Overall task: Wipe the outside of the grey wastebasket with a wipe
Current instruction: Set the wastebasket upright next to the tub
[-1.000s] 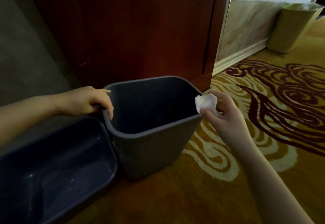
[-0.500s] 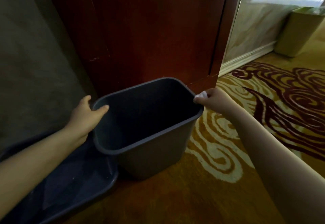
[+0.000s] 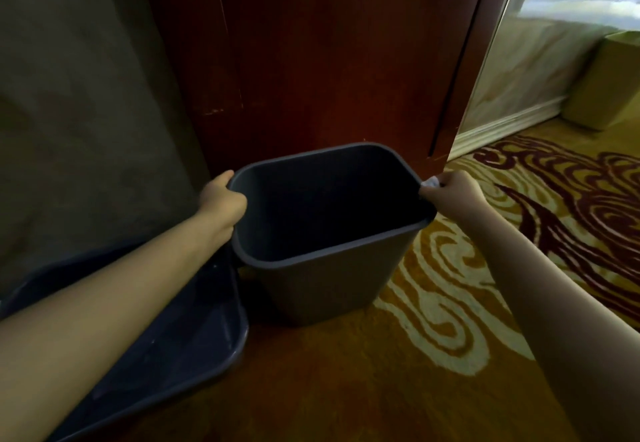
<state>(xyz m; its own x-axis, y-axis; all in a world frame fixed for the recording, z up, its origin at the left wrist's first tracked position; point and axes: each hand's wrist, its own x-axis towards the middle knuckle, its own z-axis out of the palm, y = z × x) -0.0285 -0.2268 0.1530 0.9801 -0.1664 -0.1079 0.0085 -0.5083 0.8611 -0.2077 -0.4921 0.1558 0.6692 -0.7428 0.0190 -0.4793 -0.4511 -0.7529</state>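
Both hands have slid along the grey wastebasket point(image 3: 332, 268) in mid-frame. Left hand point(image 3: 223, 204) fingers wrap its left rim; right hand point(image 3: 452, 193) fingers pinch the wipe point(image 3: 430, 183) against its right rim.

wastebasket point(image 3: 325, 282) between tub point(image 3: 180, 348) left, carpet point(image 3: 450, 303) right

Door point(image 3: 311, 60) behind, bin point(image 3: 166, 355) left.

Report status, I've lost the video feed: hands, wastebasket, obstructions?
Left hand gripping the grey wastebasket rim. Right hand pressing wipe against opposite rim. Second bin close on left side.
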